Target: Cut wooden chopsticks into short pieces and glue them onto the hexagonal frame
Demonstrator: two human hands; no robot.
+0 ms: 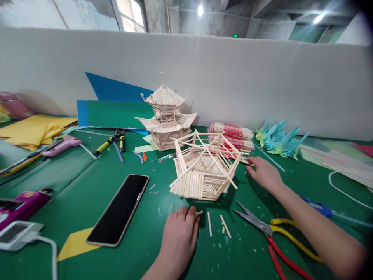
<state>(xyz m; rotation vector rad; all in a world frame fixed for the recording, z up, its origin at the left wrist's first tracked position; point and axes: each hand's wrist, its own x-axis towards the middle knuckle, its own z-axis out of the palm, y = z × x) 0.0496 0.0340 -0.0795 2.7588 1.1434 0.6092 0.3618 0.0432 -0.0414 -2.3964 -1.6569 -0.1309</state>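
An open, many-sided frame of thin wooden sticks stands in the middle, with a planked bottom edge and crossing sticks on top. Right of it, my right hand reaches in with thumb and fingertips closed at the ends of wooden sticks. My left hand rests on the table in front of the frame, fingers curled together. A short wooden stick pokes out beside its fingertips; the rest is hidden. Loose cut sticks lie just right of that hand. Behind the frame rises a finished-looking two-tiered stick pagoda.
Red-and-yellow-handled pliers lie partly under my right forearm. A phone sits at left, near a pink glue gun and wire cutters. Bundled sticks and blue paper foliage are at back right.
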